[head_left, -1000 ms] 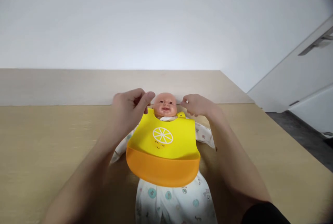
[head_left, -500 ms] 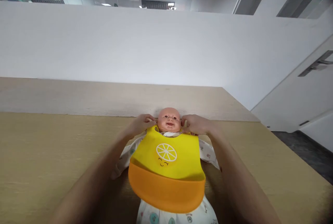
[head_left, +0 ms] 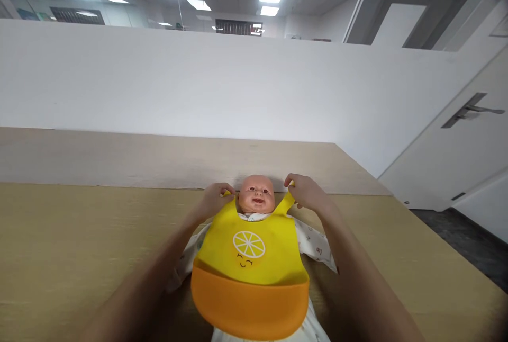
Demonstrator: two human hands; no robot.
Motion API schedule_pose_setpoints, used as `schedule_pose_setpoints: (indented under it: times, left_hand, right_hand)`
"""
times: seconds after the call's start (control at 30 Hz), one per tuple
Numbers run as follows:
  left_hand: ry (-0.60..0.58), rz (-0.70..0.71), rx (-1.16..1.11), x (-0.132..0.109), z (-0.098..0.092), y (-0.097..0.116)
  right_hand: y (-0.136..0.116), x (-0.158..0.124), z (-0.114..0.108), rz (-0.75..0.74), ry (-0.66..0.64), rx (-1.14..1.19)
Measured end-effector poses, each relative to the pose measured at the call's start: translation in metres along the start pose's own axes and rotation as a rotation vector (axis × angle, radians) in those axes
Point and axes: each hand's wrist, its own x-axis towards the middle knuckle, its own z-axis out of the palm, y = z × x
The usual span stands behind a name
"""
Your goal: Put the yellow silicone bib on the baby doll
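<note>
Orange pocket (head_left: pixel 250 299) of a yellow bib (head_left: pixel 250 246) lies across a doll (head_left: pixel 256 196); left hand (head_left: pixel 214 200) and right hand (head_left: pixel 307 192) each pinch one bib strap (head_left: pixel 288 201) tightly beside its head.

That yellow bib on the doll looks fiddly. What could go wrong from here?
The bib hangs from narrow straps pinched by the left hand and right hand, so one strap could perhaps slip free. The straps also pass close beside the doll's head, so they might snag on it.
</note>
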Motion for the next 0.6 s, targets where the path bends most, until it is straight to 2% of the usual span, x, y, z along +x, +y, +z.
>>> schedule_pose_setpoints:
  times: [0.17, 0.27, 0.33, 0.43, 0.5, 0.53, 0.6]
  left_hand:
    - [-0.137, -0.1, -0.124, -0.009, -0.003, 0.009]
    - [-0.247, -0.176, -0.126, -0.013, -0.009, 0.013]
    - [-0.293, -0.178, -0.069, -0.014, -0.017, 0.013]
    - [-0.19, -0.08, 0.221, -0.024, -0.034, 0.021]
    - [-0.133, 0.021, 0.427, -0.041, -0.044, 0.036]
    - [-0.177, 0.063, 0.469, -0.053, -0.045, 0.046]
    - [-0.339, 0.165, 0.482, -0.08, -0.037, 0.067]
  right_hand:
    - [0.005, 0.014, 0.011, 0.002, 0.063, -0.025]
    - [0.008, 0.021, 0.021, -0.024, 0.113, -0.133]
    - [0.009, 0.023, 0.026, -0.035, 0.133, -0.179]
    - [0.007, 0.021, 0.027, -0.045, 0.1, -0.205]
    - [0.003, 0.015, 0.023, -0.051, 0.094, -0.235]
    - [0.001, 0.011, 0.019, -0.053, 0.109, -0.25]
    - [-0.005, 0.002, 0.01, -0.059, 0.156, -0.256]
